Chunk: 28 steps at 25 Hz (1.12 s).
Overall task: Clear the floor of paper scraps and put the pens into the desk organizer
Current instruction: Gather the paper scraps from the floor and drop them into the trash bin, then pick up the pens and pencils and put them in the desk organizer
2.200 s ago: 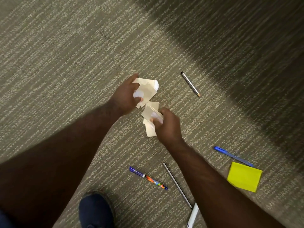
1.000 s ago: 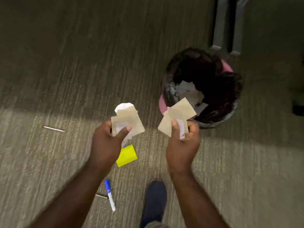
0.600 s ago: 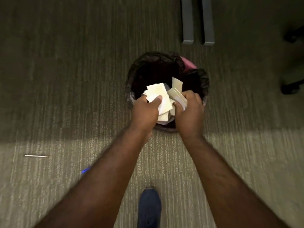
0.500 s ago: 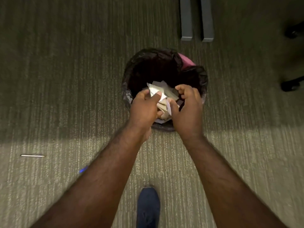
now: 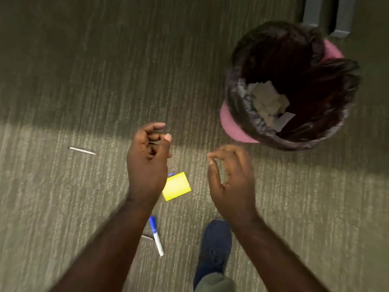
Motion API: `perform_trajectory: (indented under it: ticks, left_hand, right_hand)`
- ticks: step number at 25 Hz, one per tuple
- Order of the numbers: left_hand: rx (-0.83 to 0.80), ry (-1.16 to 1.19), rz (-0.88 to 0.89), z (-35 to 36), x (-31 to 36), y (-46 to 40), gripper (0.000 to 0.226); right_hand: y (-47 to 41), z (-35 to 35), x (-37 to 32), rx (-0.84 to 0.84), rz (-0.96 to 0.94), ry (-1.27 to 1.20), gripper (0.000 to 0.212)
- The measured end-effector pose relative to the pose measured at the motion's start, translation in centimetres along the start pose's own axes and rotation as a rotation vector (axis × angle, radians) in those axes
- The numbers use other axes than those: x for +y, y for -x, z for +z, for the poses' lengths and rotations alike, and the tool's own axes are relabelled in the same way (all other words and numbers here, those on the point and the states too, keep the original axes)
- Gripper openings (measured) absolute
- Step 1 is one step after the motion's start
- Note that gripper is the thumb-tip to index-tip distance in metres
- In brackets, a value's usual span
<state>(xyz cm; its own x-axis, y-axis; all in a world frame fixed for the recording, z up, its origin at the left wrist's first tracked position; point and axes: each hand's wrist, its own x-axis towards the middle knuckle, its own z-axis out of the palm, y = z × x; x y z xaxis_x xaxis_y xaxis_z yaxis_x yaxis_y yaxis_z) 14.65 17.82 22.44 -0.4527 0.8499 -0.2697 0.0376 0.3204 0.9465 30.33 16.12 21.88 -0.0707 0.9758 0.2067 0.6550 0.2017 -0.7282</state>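
Note:
Both hands hover empty above the carpet, fingers loosely curled. My left hand (image 5: pixel 148 163) is left of centre; my right hand (image 5: pixel 230 180) is beside it, below and left of the bin. The pink bin (image 5: pixel 231 123) with a black liner stands at the upper right, and pale paper scraps (image 5: pixel 269 102) lie inside it. A yellow note (image 5: pixel 177 186) lies on the floor between my hands. A white pen with a blue cap (image 5: pixel 156 236) lies below it, partly under my left forearm. A thin silver pen (image 5: pixel 82 150) lies to the left.
Grey furniture legs (image 5: pixel 328 15) stand at the top right, behind the bin. My dark blue shoe (image 5: pixel 214 243) is at the bottom centre. A short blue tip (image 5: pixel 171 174) of another pen shows by the yellow note's top edge.
My hands let go of the paper scraps into the bin and pulled back out of it, empty. The view swung left, which brought the yellow note and the pens back into sight.

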Motion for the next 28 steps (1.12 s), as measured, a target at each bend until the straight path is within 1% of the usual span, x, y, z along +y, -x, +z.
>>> perform_trajectory:
  ticks: [2, 4, 7, 10, 14, 16, 18, 20, 22, 25, 28]
  left_hand:
    - [0.027, -0.09, -0.031, -4.8, -4.0, 0.4, 0.019]
    - [0.015, -0.168, -0.039, -8.6, -7.5, 1.0, 0.021]
    - [0.008, -0.218, -0.054, -13.0, -11.6, 2.0, 0.022]
    - [0.036, -0.244, -0.08, -16.4, -15.4, 3.0, 0.023]
    - [0.082, -0.281, -0.143, -20.5, -20.9, 5.1, 0.025]
    - [0.086, -0.283, -0.173, -22.2, -23.6, 6.2, 0.026]
    - [0.1, -0.294, -0.196, -24.0, -26.3, 7.1, 0.028]
    - [0.115, -0.358, -0.19, -25.7, -28.6, 7.6, 0.031]
    - [0.114, -0.445, -0.184, -27.5, -30.4, 8.0, 0.034]
    - [0.031, -0.569, -0.137, -29.3, -31.8, 8.8, 0.033]
    - [-0.177, -0.72, -0.011, -29.8, -32.9, 10.4, 0.033]
  right_hand:
    - [3.3, 3.8, -0.1, -0.125, 0.015, 0.001, 0.015]
    - [5.9, 7.0, 0.0, -0.217, 0.041, 0.017, 0.014]
    - [8.8, 11.0, -0.2, -0.31, 0.054, 0.047, 0.013]
    - [10.6, 14.0, -0.2, -0.38, 0.032, 0.095, 0.015]
    - [11.5, 19.1, 1.0, -0.489, -0.008, 0.284, 0.029]
    - [11.4, 21.8, 2.2, -0.566, -0.012, 0.406, 0.032]
    - [11.6, 24.1, 3.3, -0.66, -0.05, 0.533, 0.033]
    - [11.9, 25.5, 4.3, -0.732, -0.079, 0.615, 0.031]
    - [12.2, 26.2, 5.1, -0.737, -0.089, 0.661, 0.023]
    - [12.5, 26.5, 5.5, -0.706, -0.113, 0.687, 0.017]
    - [12.3, 26.7, 5.3, -0.7, -0.11, 0.67, 0.02]
